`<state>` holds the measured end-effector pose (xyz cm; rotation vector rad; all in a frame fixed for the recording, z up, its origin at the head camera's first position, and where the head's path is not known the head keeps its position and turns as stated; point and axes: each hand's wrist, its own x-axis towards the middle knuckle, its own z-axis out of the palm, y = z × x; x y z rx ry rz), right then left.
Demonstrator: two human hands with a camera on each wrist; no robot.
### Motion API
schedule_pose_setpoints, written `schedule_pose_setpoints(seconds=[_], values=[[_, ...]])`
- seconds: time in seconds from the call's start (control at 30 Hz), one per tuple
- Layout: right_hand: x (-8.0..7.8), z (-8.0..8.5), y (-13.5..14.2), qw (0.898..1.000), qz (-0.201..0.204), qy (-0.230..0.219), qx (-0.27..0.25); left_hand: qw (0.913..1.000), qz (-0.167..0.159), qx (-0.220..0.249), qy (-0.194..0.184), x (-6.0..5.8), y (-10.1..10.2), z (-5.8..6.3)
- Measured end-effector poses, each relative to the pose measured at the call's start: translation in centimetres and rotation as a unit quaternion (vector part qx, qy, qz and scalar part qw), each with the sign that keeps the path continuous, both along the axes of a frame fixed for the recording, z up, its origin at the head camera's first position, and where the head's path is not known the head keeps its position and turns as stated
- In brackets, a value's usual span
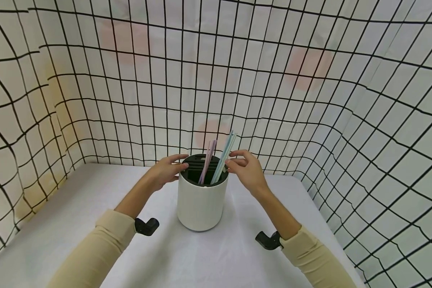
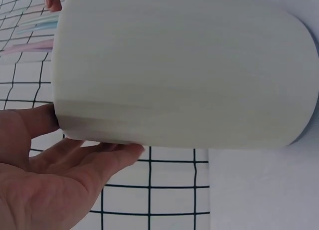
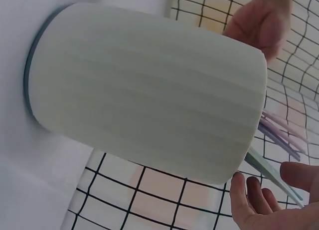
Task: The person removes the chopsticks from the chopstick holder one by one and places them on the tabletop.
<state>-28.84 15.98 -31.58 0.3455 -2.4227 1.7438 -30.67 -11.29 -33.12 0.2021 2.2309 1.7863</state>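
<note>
A white cylindrical holder [image 1: 201, 208] with a black compartmented insert stands upright on the table. Thin pink-purple straws [image 1: 207, 162] and blue-green straws [image 1: 224, 158] lean to the right out of its top. At the holder's left rim, my left hand [image 1: 165, 171] holds on, thumb over the edge and fingers along the outer wall, as the left wrist view shows. Beside the right rim is my right hand [image 1: 247, 170], its thumb and fingers parted around the blue-green straws; in the right wrist view a fingertip touches the holder's edge.
A white cloth covers the table [image 1: 237, 256]. Black wire grid panels [image 1: 158, 100] enclose the back and both sides, with white sheeting behind them. A black wrist mount [image 1: 147, 227] sticks out at the left cuff and a similar mount [image 1: 268, 241] at the right.
</note>
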Motion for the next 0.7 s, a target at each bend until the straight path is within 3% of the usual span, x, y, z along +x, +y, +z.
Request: schedule_pose_setpoints(seconds=[0.3,0.5,0.7], values=[[0.1,-0.6,0.3,0.999,-0.003,-0.003,-0.034,0.9995,0.031,-0.009,0.002,0.0,-0.2,-0.9],[-0.3,-1.2,-0.1,0.998,0.005,-0.009,-0.062,0.9990,0.035,-0.025,0.016,0.2,-0.5,-1.0],[-0.3,-1.8,-0.8,0.998,-0.021,0.003,-0.061,0.9988,0.030,-0.029,0.028,0.3,-0.5,-1.2]])
